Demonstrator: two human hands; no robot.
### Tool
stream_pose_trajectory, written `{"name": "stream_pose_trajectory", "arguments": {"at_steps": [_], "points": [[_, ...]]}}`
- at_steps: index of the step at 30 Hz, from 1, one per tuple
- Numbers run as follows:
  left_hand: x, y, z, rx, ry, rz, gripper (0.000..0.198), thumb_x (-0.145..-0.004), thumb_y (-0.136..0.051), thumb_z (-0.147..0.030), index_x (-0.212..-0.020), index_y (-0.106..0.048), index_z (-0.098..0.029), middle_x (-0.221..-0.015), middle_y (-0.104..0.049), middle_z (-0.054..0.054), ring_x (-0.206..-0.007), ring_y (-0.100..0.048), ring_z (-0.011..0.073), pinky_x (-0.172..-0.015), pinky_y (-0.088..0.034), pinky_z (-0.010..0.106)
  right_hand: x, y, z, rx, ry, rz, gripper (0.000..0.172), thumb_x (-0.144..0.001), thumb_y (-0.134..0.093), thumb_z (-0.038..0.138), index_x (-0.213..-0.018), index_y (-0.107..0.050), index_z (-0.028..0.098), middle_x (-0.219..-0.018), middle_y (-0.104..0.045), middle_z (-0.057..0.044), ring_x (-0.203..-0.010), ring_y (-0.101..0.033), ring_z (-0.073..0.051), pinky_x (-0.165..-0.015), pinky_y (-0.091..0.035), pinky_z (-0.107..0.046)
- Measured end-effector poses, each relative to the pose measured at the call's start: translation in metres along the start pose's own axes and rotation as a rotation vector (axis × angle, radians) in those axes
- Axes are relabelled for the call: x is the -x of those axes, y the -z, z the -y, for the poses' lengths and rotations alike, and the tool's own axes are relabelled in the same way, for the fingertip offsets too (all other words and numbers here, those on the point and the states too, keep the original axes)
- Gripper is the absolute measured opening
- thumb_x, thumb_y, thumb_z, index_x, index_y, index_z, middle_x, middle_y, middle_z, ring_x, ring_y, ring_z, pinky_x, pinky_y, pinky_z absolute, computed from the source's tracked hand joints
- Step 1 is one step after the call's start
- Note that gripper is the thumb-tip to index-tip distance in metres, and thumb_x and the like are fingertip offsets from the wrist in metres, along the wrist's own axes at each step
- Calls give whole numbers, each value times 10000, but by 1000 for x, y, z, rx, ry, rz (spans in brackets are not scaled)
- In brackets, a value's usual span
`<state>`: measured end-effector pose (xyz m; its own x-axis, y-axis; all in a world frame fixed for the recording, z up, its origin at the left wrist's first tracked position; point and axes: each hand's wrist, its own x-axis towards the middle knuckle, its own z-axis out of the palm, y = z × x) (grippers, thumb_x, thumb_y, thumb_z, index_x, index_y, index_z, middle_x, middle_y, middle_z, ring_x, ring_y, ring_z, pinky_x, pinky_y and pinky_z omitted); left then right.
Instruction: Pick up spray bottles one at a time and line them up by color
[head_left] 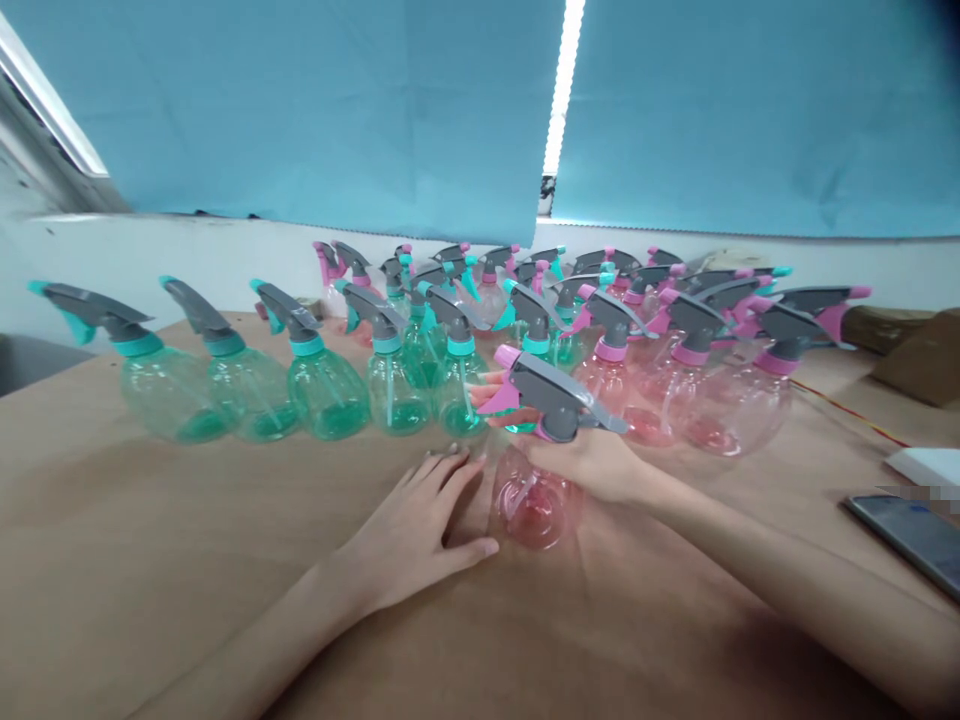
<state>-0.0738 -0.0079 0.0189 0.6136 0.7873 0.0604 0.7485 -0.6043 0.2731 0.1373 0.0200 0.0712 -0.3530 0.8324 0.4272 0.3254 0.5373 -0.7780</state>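
Note:
A pink see-through spray bottle (531,500) with a grey and pink trigger head (551,395) stands on the brown table (150,540) in front of me. My right hand (592,455) is wrapped round its neck just under the trigger head. My left hand (412,530) lies beside the bottle's left side, fingers stretched out and touching or nearly touching its body. Behind it stand rows of like bottles: green ones (326,390) with teal and grey heads on the left, pink ones (731,400) on the right.
A dark phone (911,535) lies at the right edge of the table, next to a white flat object (930,465). A thin red and yellow wire (847,410) runs across the right side. Blue blinds (337,110) hang behind.

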Motion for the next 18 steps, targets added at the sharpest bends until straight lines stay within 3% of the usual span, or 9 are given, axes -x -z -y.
{"name": "stream_pose_trajectory", "arguments": {"at_steps": [5,12,18], "points": [[0,-1,1,8,-1,-11,724,-873,-530,-592,-1453,-304,-223,-1458,-393,126,-1331,-350,334,-1061,-313,506,2,-2,-1,63,16,-55,352,-716,-500,352,-1018,-657,259,-745,-666,-9,-629,-594,-176,-588,-515,-324],[1,-2,0,37,-13,-46,674,-874,-521,-597,-1404,-358,-214,-1421,-428,126,-1300,-385,325,-1044,-332,485,7,5,11,114,-124,-6,205,-729,-664,447,-843,-710,282,-592,-593,28,-640,-623,-196,-606,-534,-343],[0,-1,-5,18,12,-59,659,-871,-547,-569,-1397,-375,-211,-1405,-439,132,-1288,-391,331,-1037,-339,505,20,11,-1,89,-7,16,365,-673,-752,440,-984,-667,267,-954,-683,-3,-954,-632,-238,-849,-512,-420]]}}
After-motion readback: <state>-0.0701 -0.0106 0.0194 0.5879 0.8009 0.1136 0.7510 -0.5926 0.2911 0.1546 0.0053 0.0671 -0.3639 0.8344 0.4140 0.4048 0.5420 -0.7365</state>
